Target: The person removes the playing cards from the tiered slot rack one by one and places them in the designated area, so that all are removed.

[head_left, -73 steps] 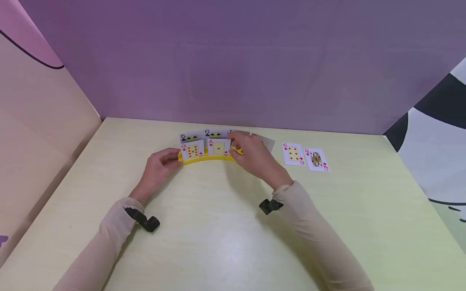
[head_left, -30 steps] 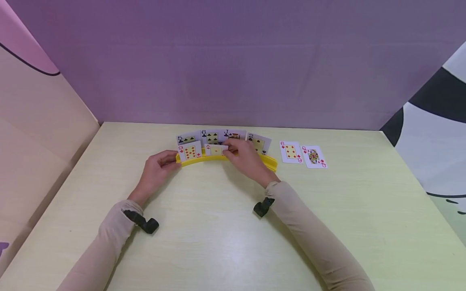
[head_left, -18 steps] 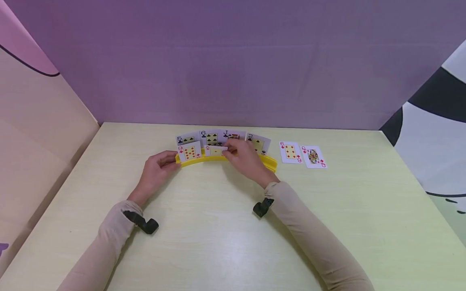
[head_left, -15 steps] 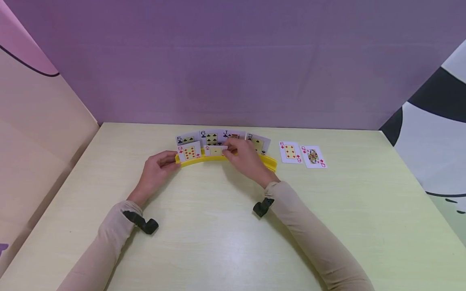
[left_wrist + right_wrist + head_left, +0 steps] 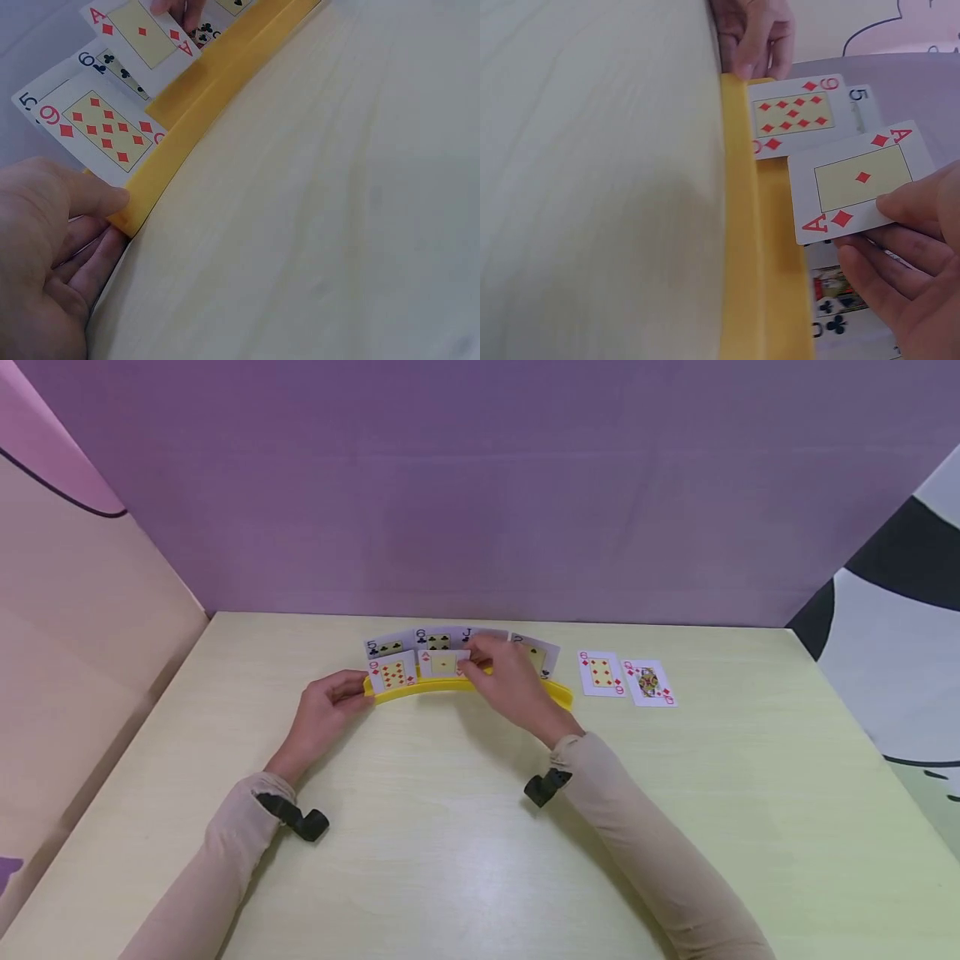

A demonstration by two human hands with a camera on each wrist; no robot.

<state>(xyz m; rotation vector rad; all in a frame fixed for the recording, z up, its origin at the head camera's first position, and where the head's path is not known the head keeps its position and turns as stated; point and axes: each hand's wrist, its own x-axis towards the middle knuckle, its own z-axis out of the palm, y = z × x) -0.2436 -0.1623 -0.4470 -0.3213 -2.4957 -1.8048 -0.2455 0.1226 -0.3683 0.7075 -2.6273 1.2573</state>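
My left hand (image 5: 318,718) grips the left end of a curved yellow card holder (image 5: 176,154), thumb in front. My right hand (image 5: 513,685) pinches the ace of diamonds (image 5: 862,178) by its right side. That card is tilted, its lower edge close over the holder's front part. Left of it, the nine of diamonds (image 5: 105,127) stands in the front row. Behind stand the five of clubs (image 5: 388,646), six of clubs (image 5: 437,639), jack of clubs (image 5: 832,289) and a black two (image 5: 538,656). My right fingers partly cover the jack and the two.
On the table (image 5: 420,827), right of the holder, the six of diamonds (image 5: 602,674) and queen of diamonds (image 5: 651,683) lie face up side by side. A purple panel (image 5: 480,510) rises behind the table's back edge.
The ace of diamonds leaned back and lower at the holder in the middle frames; now my right hand has raised it slightly. My left hand keeps its grip on the holder's end.
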